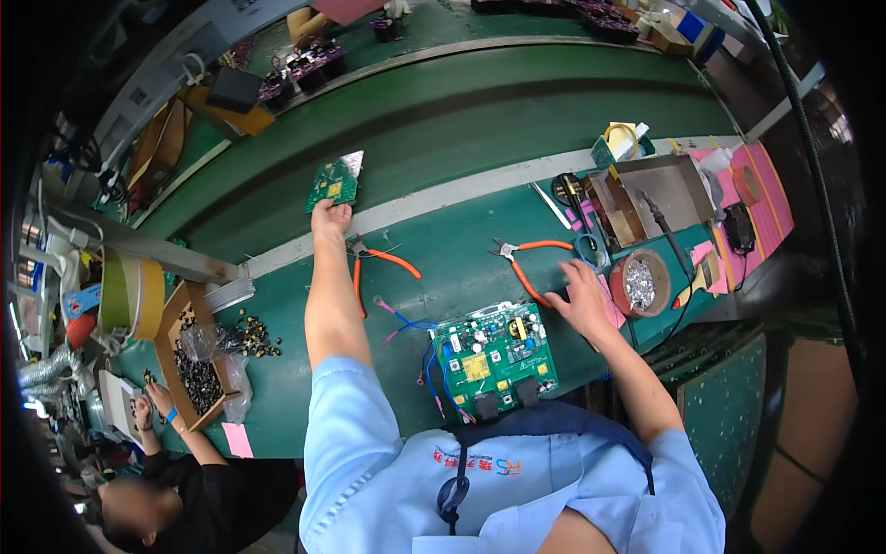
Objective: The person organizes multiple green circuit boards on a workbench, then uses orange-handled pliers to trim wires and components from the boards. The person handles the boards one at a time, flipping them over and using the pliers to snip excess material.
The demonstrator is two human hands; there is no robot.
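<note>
My left hand (330, 218) reaches far forward and grips the near edge of a green circuit board (334, 183) with a silvery piece at its corner, over the green conveyor belt. My right hand (585, 303) is low over the bench with its fingers apart, beside orange-handled cutting pliers (528, 279). Its thumb is at the end of one handle; I cannot tell whether they touch. Close to my body lies a larger green circuit board (498, 358) with several components and blue wires (427, 355) at its left side. A second pair of orange-handled pliers (388, 259) lies beside my left forearm.
To the right are a round container of silvery scraps (643, 283), a soldering iron (663, 224), an open box (672, 189) and a tape roll (592, 249). On the left stands a cardboard box of small dark parts (197, 367), where a co-worker's hands (159, 401) are at work.
</note>
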